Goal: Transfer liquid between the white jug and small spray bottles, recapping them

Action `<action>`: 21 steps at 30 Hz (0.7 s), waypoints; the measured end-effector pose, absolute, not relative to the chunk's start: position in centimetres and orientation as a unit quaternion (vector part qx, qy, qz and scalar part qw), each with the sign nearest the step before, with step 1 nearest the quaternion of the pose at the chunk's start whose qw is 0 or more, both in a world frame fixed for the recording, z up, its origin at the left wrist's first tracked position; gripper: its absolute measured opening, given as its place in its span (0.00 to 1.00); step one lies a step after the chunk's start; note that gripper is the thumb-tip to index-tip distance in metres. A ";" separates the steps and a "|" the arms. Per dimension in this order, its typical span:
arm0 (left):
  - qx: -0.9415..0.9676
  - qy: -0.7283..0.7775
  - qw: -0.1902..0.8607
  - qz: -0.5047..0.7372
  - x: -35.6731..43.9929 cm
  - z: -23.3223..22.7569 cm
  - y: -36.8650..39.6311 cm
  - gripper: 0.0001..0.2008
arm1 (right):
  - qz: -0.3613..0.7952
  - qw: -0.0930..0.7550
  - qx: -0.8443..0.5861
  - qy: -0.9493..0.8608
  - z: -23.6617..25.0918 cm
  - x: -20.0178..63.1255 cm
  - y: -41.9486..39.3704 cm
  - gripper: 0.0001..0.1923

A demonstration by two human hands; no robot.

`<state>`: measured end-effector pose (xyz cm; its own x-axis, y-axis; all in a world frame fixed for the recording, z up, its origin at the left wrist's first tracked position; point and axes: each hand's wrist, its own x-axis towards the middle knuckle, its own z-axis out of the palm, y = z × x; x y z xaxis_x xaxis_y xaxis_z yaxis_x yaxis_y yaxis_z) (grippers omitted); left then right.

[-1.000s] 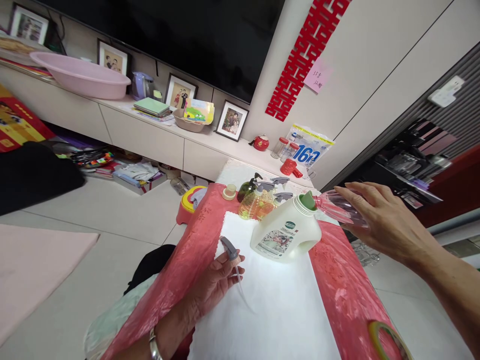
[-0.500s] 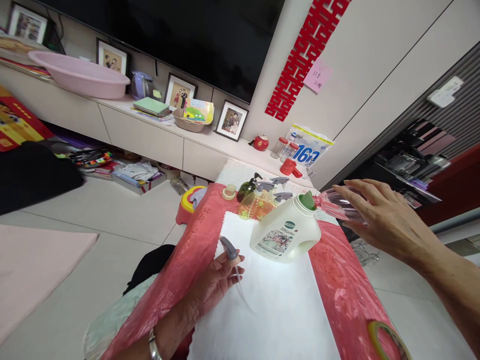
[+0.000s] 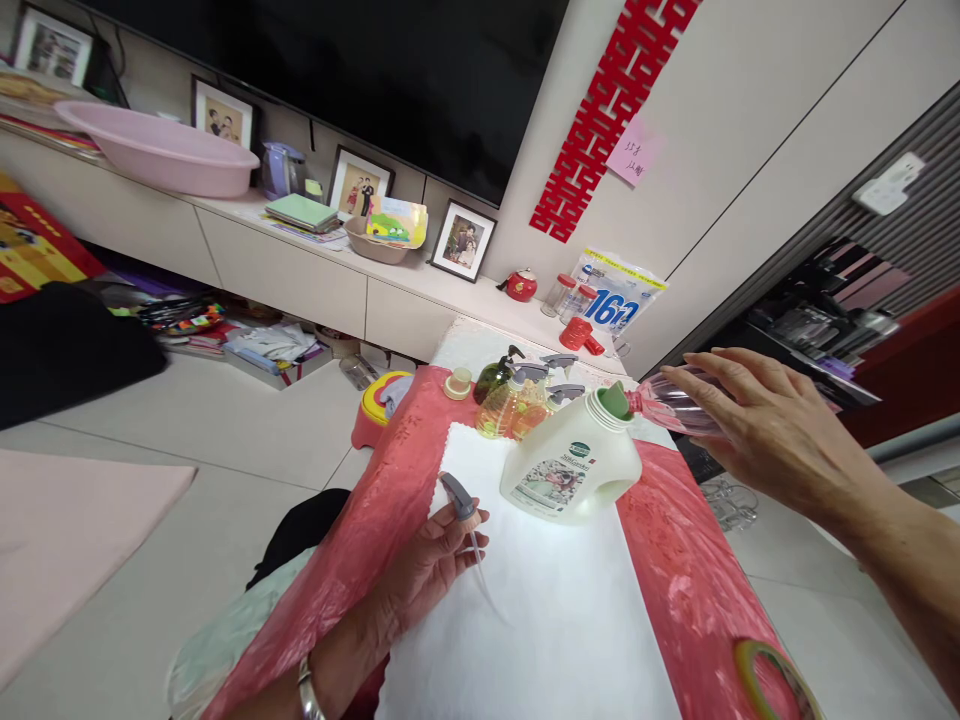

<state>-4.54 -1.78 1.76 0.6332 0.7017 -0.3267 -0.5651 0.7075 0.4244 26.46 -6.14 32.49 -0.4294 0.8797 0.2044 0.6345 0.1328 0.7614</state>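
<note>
My left hand is closed around a grey spray pump head, whose thin clear dip tube points down over the white mat. My right hand grips a clear pinkish bottle, tipped almost level. Its mouth meets the green spout of a large pale detergent jug, which stands on the mat. Behind the jug are several spray bottles, among them a yellow one and a dark green one. A pale round cap lies left of them.
Red plastic covers the table on both sides of the mat. A tape roll lies at the near right. Beyond the table, a long cabinet carries a pink basin, framed photos and red-lidded jars.
My right hand and the tilted bottle have risen very slightly. The left hand, the pump head and the jug stay where they were.
</note>
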 end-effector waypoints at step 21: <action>0.156 0.234 0.892 0.353 -4.6 1.7 -1.8 0.27 | 0.402 0.149 0.519 0.740 33.5 24.4 -5.9 0.26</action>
